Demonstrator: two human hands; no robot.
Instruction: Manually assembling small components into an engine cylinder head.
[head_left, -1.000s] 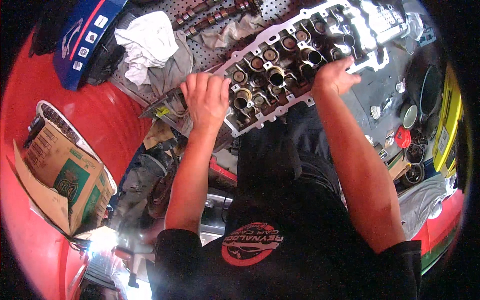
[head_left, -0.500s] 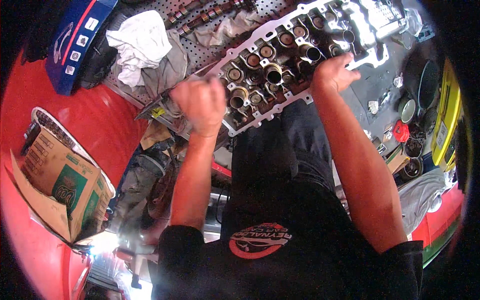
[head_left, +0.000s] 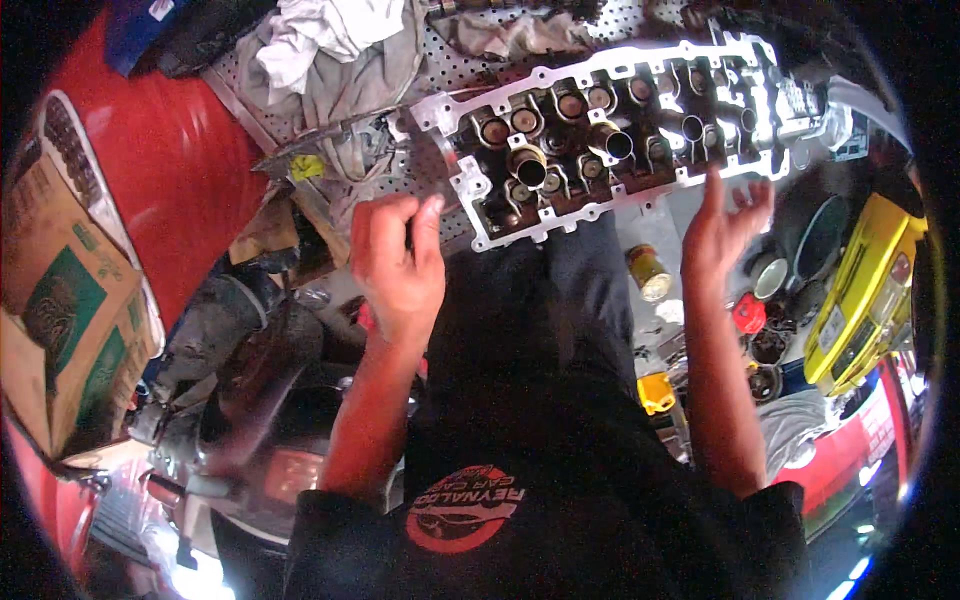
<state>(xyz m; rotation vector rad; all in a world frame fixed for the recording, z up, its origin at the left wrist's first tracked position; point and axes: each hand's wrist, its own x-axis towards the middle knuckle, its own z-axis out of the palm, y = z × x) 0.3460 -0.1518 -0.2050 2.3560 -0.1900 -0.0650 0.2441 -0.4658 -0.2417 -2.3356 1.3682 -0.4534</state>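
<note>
Both hands have come off the engine head since the earlier frames, where they rested on its near edge. Now the left hand [head_left: 398, 262], fingers curled loosely and holding nothing that shows, sits just below the engine head's [head_left: 600, 135] lower left corner. The right hand [head_left: 722, 225] hangs open with fingers spread, just under the head's right half, not touching it. That long metal head lies across the upper middle of the frame on the perforated worktop [head_left: 450, 65], its round bores open and uncovered. I judge the work on it unfinished: loose small parts [head_left: 760, 320] sit at the right, rags [head_left: 330, 45] at upper left.
</note>
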